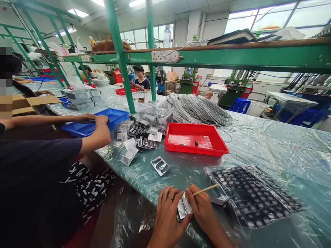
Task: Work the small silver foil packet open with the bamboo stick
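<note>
My left hand (167,212) and my right hand (203,206) meet at the table's near edge, both closed round a small clear plastic packet (184,207). A thin wooden stick (207,189) pokes out to the right from the fingers of my right hand. Just right of my hands lies a black tray of many small round parts (254,196) under clear film. Another clear packet (160,165) lies on the table ahead of my left hand.
A red tray (214,148) with two small dark parts sits ahead, a heap of grey cables (196,109) behind it. A co-worker's arms (99,132) at left reach a blue tray (116,117) beside stacked packets (137,134). Green frame posts (119,55) rise from the plastic-covered table (271,148).
</note>
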Tool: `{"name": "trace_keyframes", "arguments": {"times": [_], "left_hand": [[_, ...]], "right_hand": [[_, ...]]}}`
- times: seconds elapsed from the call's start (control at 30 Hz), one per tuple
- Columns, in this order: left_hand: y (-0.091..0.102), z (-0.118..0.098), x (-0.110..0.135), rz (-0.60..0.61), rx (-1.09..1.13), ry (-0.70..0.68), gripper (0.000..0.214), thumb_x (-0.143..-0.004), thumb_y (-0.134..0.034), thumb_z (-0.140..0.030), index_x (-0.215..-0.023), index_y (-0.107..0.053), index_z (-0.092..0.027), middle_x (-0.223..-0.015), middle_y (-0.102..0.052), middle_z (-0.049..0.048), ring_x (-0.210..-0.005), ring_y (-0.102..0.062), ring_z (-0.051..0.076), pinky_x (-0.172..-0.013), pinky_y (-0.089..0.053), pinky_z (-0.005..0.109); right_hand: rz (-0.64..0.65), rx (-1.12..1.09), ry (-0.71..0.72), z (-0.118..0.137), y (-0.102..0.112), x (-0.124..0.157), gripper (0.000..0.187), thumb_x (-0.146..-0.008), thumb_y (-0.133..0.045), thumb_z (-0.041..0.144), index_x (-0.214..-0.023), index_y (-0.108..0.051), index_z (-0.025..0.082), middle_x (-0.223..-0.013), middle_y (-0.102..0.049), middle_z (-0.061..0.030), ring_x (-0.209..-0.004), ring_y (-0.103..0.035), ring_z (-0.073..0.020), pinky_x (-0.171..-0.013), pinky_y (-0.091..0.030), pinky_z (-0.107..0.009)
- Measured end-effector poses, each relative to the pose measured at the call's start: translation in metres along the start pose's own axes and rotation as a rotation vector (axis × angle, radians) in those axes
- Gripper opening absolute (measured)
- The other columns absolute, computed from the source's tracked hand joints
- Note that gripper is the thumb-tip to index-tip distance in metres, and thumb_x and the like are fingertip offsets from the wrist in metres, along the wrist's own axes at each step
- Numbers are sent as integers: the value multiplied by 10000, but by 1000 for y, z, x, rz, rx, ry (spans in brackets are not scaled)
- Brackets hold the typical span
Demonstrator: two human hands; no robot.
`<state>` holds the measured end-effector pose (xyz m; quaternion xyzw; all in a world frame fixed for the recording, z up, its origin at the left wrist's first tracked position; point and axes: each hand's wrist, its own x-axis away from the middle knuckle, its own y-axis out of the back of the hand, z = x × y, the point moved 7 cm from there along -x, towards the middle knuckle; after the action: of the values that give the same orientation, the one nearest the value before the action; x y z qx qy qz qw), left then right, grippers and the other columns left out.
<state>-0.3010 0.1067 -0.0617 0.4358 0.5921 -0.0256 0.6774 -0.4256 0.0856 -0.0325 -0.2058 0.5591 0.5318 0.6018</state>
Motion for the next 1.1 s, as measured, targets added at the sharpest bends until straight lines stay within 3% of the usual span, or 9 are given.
{"name": "trace_keyframes", "arguments": {"times": [0.2, 0.43, 0.53, 0.83, 0.97, 1.1], "left_hand": [[1, -2, -1, -14, 17, 12, 764, -718, -840, -214, -1376, -455, -261, -1264, -544, 46, -1273, -426, 289, -1029, -471, 604], [0, -1, 2, -39, -39, -9, 776, -703, -869, -265, -1366, -466, -237, -1293, -545, 49, -1298, -407, 294, -1044, -463, 590], [2, -1, 3, -67, -55, -18, 802, -681, -888, -277, -1365, -471, -234, -1283, -548, 49, -1283, -417, 288, -1029, -478, 566], [3, -2, 0, -78, -44, -31, 809, -681, -889, -286, -1372, -473, -232, -1258, -559, 49, -1263, -426, 283, -1016, -482, 560], [-2, -1, 2, -49, -9, -16, 740, -719, -782, -189, -1378, -446, -222, -1269, -547, 54, -1285, -404, 283, -1056, -435, 592], [-4, 2, 4, -31, 19, 7, 745, -730, -807, -212, -1381, -446, -239, -1304, -531, 45, -1311, -381, 285, -1068, -423, 590]], "right_hand": [[34, -35, 5, 0, -3, 1, 285, -1076, -436, 168, -802, -514, 155, -727, -502, 13, -641, -492, -65, -631, -365, -188], [-93, -9, -75, -3, 6, 2, 337, -1089, -430, 222, -781, -549, 157, -652, -508, 22, -569, -503, -64, -589, -377, -191], [-66, -24, -97, -6, 4, 1, 350, -1093, -430, 237, -771, -545, 160, -641, -512, 25, -563, -510, -64, -576, -375, -197], [-60, -9, -26, 1, 0, -1, 314, -1089, -424, 203, -798, -534, 160, -691, -507, 16, -594, -503, -68, -604, -384, -194], [-22, -3, 9, 7, -3, -3, 296, -1070, -450, 184, -779, -501, 163, -711, -504, 16, -617, -500, -70, -606, -383, -187], [-57, -3, -41, 1, 1, 0, 325, -1081, -436, 209, -774, -530, 156, -677, -511, 21, -596, -516, -62, -601, -388, -181]]}}
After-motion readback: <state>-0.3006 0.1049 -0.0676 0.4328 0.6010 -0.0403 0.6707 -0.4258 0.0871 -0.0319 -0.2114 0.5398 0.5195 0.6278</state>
